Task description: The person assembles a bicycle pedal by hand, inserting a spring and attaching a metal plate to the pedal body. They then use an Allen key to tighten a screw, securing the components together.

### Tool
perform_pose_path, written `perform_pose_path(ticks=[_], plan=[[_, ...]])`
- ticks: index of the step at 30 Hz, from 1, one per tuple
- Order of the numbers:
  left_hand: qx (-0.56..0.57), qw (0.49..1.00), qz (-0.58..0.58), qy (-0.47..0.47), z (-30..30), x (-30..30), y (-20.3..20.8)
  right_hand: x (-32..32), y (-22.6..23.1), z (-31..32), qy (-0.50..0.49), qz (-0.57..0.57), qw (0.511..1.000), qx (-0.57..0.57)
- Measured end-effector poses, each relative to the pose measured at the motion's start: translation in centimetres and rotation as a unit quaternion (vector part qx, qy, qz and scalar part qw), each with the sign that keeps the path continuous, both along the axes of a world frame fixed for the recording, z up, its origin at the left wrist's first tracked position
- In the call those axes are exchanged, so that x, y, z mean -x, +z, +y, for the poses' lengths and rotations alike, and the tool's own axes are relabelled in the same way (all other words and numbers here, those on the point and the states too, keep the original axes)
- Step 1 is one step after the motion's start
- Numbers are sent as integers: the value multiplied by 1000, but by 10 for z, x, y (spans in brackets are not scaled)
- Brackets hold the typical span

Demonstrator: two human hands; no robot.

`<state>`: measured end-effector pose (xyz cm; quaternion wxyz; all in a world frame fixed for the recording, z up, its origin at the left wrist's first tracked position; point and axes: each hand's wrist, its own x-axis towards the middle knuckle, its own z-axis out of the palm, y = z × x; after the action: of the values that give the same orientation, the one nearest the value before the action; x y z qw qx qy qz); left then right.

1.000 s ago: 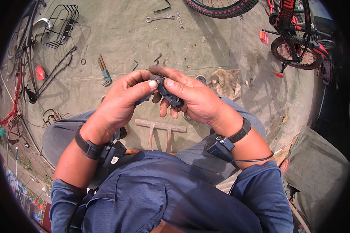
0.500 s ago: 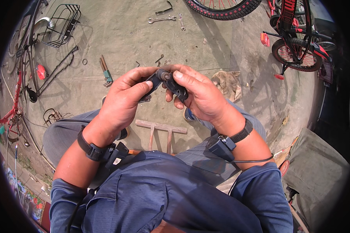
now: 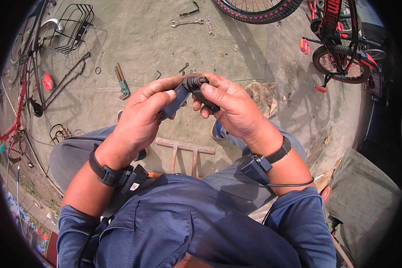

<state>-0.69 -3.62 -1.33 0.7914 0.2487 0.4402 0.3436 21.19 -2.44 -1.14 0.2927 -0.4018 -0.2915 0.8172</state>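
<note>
Between my two hands is a black two-armed bicycle part (image 3: 178, 102), bent into an upside-down V at a ribbed, coil-like joint. My left hand (image 3: 140, 109) grips its flat left arm, thumb on top and fingers curled beneath. The darker right arm is held by my right hand (image 3: 234, 105), its thumb pressing just below the joint. My fingers partly cover both arms, so the exact kind of part cannot be made out. The hands hold it above the ground, between my bent knees.
A low wooden stool (image 3: 192, 147) stands between my legs. Beyond my hands lie a hex key set (image 3: 122, 81), spanners (image 3: 186, 23), a chain (image 3: 67, 80) and a wire basket (image 3: 71, 29). A rag (image 3: 262, 98) lies right; a bicycle wheel (image 3: 259, 17) and a red-black bicycle (image 3: 339, 53) are farther off.
The part has turned in my hands: its flat left arm now shows more of its smooth face, and the ribbed joint lies more sideways. Both hands keep their hold, barely shifting.
</note>
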Motion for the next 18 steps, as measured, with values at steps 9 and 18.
perform_pose_path(ticks=[9, 18], plan=[[6, 996, -81, 37, -4, -2, -2, -3, -4, 2, -22, 32, 999, -35], [16, 993, -114, 20, -5, 0, -12, -1, -4, -1, -37, 88, 995, -38]])
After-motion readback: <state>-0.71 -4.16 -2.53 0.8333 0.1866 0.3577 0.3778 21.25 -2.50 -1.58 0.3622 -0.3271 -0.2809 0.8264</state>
